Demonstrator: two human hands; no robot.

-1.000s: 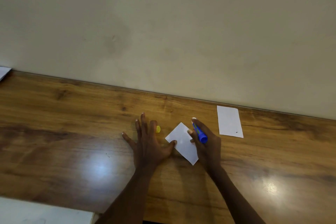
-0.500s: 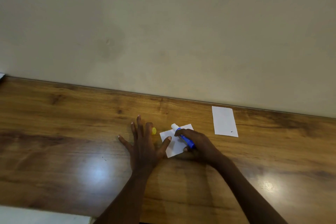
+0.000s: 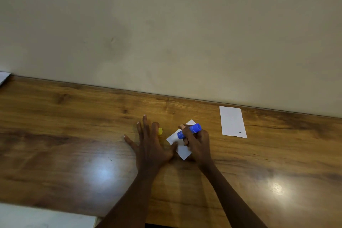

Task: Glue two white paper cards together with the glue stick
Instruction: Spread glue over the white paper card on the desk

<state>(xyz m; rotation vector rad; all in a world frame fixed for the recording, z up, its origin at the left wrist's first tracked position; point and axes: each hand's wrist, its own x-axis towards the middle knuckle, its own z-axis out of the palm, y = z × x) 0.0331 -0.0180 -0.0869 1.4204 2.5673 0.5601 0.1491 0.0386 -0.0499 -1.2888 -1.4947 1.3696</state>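
While the left hand [image 3: 150,145] lies flat with fingers spread, its thumb pinning a tilted white card [image 3: 182,151] to the wooden table [image 3: 74,135], the right hand [image 3: 197,141] grips a blue glue stick [image 3: 188,131] over it. Its tip seems to touch the card, though blur hides contact. A second card [image 3: 232,122] lies well apart to the right; a yellow cap [image 3: 160,131] peeks beside the left fingers.

Blue glue stick [image 3: 189,131] being gripped by the right hand [image 3: 198,141] over a tilted white card [image 3: 182,151], card edge being pinned by the left hand [image 3: 149,146], second card [image 3: 232,121] lying apart on the worktop [image 3: 64,135].
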